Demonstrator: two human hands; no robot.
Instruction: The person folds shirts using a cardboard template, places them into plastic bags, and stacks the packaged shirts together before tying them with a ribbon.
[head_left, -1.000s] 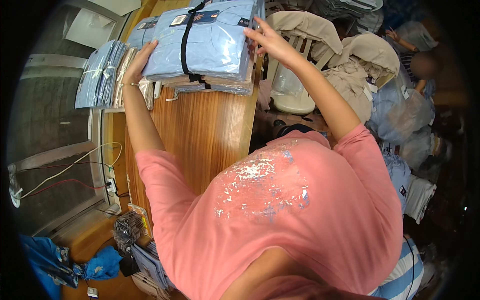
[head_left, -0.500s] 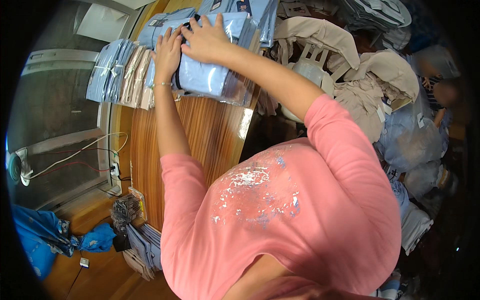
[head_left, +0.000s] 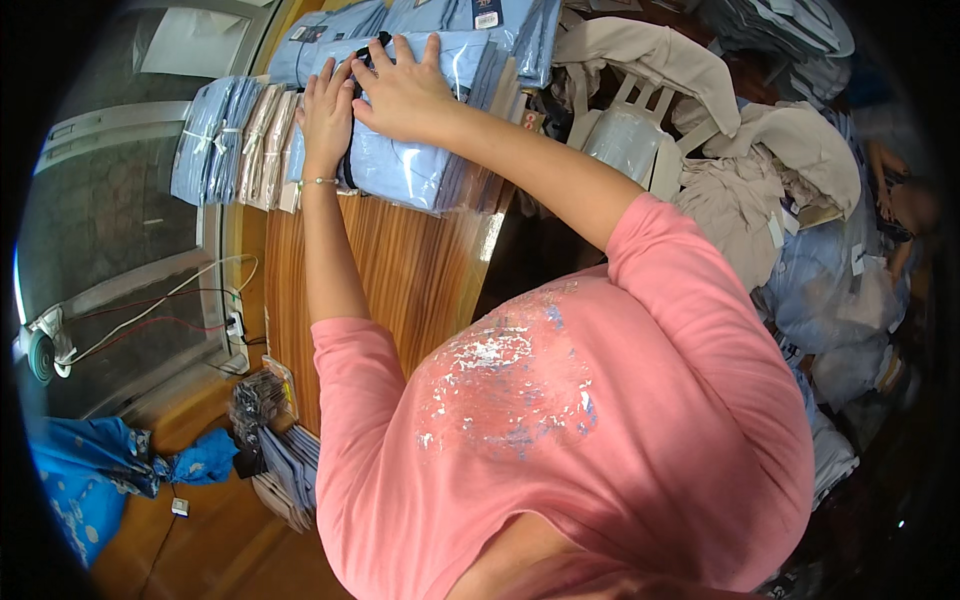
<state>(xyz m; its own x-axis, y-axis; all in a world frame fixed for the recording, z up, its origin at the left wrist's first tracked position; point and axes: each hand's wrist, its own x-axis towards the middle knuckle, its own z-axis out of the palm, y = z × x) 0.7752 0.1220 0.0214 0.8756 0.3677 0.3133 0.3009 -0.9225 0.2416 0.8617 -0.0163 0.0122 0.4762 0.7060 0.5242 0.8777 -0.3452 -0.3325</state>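
A folded light-blue shirt [head_left: 400, 175] in a clear plastic bag lies in the row of bagged garments at the far end of the wooden table. My right hand [head_left: 405, 98] lies flat on it, fingers stretched out and apart. Beside it, close to touching, my left hand [head_left: 327, 122] reaches over the row with its fingers extended, near the shirt's left edge. A black strip or dark edge [head_left: 346, 172] shows between the hands and along the shirt's side. To the left stand tied bundles of blue shirts [head_left: 212, 140] and beige shirts [head_left: 262, 145].
More bagged blue shirts [head_left: 330, 30] lie behind. The wooden table [head_left: 370, 260] runs toward me. At right, beige garments [head_left: 730, 190] cover a white plastic chair [head_left: 625, 140], and another person's arm [head_left: 885, 170] shows. A blue cloth bundle [head_left: 85, 470] and stacked shirts [head_left: 290, 465] sit low left.
Both hands stay on the garments with almost no shift. The view has tilted slightly, and the other person's arm at far right has moved.
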